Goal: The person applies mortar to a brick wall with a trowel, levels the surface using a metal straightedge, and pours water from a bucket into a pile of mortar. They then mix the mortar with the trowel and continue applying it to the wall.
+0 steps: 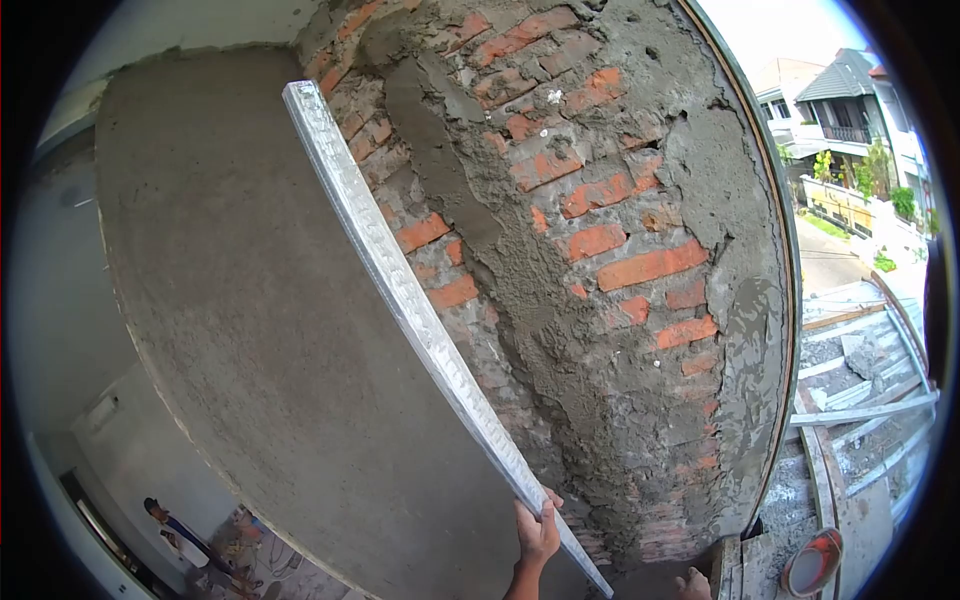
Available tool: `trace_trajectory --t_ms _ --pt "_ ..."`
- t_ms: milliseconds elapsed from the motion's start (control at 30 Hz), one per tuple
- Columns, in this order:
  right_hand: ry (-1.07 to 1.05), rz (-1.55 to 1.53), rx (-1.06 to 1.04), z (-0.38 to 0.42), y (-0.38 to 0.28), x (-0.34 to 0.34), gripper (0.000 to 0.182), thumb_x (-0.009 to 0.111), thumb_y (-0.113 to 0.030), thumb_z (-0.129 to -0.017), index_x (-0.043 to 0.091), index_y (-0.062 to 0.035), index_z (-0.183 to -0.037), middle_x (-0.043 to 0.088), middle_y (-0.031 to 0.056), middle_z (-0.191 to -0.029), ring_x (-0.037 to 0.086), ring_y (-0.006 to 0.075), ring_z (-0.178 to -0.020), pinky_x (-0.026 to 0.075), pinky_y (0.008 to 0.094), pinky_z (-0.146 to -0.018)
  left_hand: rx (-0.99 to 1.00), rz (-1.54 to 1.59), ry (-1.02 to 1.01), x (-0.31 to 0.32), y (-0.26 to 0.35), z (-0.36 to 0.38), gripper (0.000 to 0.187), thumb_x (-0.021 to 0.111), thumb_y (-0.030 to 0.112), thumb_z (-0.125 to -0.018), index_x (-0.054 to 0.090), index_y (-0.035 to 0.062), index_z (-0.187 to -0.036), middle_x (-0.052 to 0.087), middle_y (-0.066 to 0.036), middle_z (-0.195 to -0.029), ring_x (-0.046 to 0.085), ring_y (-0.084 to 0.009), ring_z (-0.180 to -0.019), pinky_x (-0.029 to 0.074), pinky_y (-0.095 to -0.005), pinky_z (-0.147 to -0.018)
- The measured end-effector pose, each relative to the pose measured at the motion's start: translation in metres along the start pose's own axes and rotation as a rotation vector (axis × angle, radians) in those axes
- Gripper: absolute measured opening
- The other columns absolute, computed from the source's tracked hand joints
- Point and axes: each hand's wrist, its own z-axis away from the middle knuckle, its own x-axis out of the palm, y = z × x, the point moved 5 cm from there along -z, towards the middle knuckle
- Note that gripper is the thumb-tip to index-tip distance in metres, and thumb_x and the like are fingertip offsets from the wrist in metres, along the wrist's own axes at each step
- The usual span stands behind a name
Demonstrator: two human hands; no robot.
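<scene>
Metal bar (405,292) slanted between smooth plaster (260,250) and bare brick (652,267); contact with either I could not confirm. I judged it light, stiff and slightly slick, best gripped by its edges. Its long axis ran upper left to lower right. The left hand (539,535) had its fingers closed around the lower part; the right hand's (693,584) opening and hold I could not tell.

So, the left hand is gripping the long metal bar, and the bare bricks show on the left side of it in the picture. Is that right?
Not quite: in the head view, the bare bricks show on the right side of the long metal bar, which the left hand is gripping.
</scene>
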Motion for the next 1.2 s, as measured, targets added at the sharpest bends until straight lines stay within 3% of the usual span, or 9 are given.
trace_trajectory --t_ms 100,267,433,533,600,667,833,933,1200 --pt "-0.034 -0.173 -0.193 -0.004 -0.099 -0.011 0.040 0.068 -0.034 -0.084 0.054 0.0030 -0.094 0.062 0.0228 -0.078 0.062 0.0411 -0.073 0.050 0.0486 -0.068 -0.033 -0.029 0.015 0.001 0.012 0.014 0.014 0.047 0.008 -0.096 0.039 -0.0007 -0.104 0.054 -0.011 -0.093 0.052 -0.0163 -0.084 0.043 -0.0310 -0.078" --pt "-0.233 0.033 -0.518 -0.006 -0.190 -0.003 0.085 0.075 -0.050 -0.078 0.039 -0.0016 -0.137 0.052 0.0243 -0.118 0.058 0.0360 -0.109 0.047 0.0423 -0.092 -0.031 0.023 -0.138 0.020 0.048 0.014 0.017 0.044 0.007 -0.096 0.036 -0.0004 -0.109 0.051 -0.010 -0.088 0.050 -0.0151 -0.078 0.044 -0.0307 -0.075" --pt "-0.231 0.112 -0.412 0.044 -0.210 0.012 0.105 0.068 -0.067 -0.074 0.028 0.0004 -0.144 0.050 0.0247 -0.122 0.048 0.0402 -0.116 0.035 0.0503 -0.103 -0.146 0.096 -0.233 0.053 0.084 0.031 0.015 0.046 0.005 -0.097 0.038 -0.0007 -0.108 0.053 -0.010 -0.092 0.051 -0.0143 -0.081 0.044 -0.0306 -0.076" --pt "-0.105 -0.276 -0.097 0.068 -0.189 0.030 0.075 0.070 -0.048 -0.082 0.038 0.0034 -0.126 0.058 0.0286 -0.110 0.056 0.0472 -0.105 0.045 0.0500 -0.091 -0.168 0.077 -0.314 0.072 0.101 0.048 0.017 0.049 0.002 -0.096 0.037 -0.0019 -0.107 0.054 -0.011 -0.093 0.053 -0.0160 -0.084 0.045 -0.0331 -0.078" --pt "0.110 -0.299 -0.227 0.089 -0.197 0.020 0.056 0.066 -0.031 -0.087 0.037 0.0004 -0.123 0.060 0.0273 -0.104 0.059 0.0462 -0.099 0.047 0.0490 -0.083 -0.132 0.191 -0.406 0.083 0.117 0.052 0.021 0.050 0.001 -0.095 0.037 -0.0020 -0.110 0.054 -0.013 -0.101 0.053 -0.0179 -0.092 0.043 -0.0351 -0.087" --pt "0.237 -0.351 -0.136 0.107 -0.183 0.022 0.045 0.064 -0.026 -0.090 0.039 -0.0017 -0.118 0.059 0.0254 -0.101 0.060 0.0417 -0.094 0.046 0.0466 -0.078 -0.031 0.144 -0.646 0.087 0.131 0.057 0.054 0.057 0.007 -0.094 0.028 -0.0051 -0.138 0.049 -0.018 -0.123 0.047 -0.0260 -0.115 0.035 -0.0395 -0.101" --pt "0.527 -0.403 -0.018 0.155 -0.178 -0.004 0.046 0.063 -0.034 -0.092 0.038 -0.0038 -0.115 0.054 0.0143 -0.080 0.055 0.0240 -0.068 0.045 0.0381 -0.064 -0.092 0.321 -0.859 0.079 0.082 0.134 0.071 0.036 0.046 -0.101 0.022 -0.0082 -0.145 0.029 -0.022 -0.145 0.039 -0.0346 -0.131 0.029 -0.0454 -0.110" --pt "0.582 -0.485 0.088 0.187 -0.170 -0.023 0.056 0.063 -0.037 -0.092 0.040 -0.0030 -0.130 0.051 0.0093 -0.102 0.050 0.0200 -0.096 0.042 0.0338 -0.089 -0.371 0.273 -0.958 0.058 0.012 0.232 0.065 0.036 0.043 -0.102 0.028 -0.0053 -0.145 0.035 -0.024 -0.144 0.042 -0.0358 -0.130 0.032 -0.0448 -0.108" --pt "0.879 -0.756 0.214 0.249 -0.151 -0.100 0.043 0.058 -0.032 -0.096 0.041 -0.0056 -0.126 0.049 0.0021 -0.087 0.051 0.0114 -0.077 0.045 0.0290 -0.069 -0.542 0.031 -1.452 0.004 -0.035 0.402 0.073 0.049 0.049 -0.095 0.031 0.0000 -0.146 0.044 -0.026 -0.140 0.043 -0.0411 -0.128 0.031 -0.0467 -0.108"
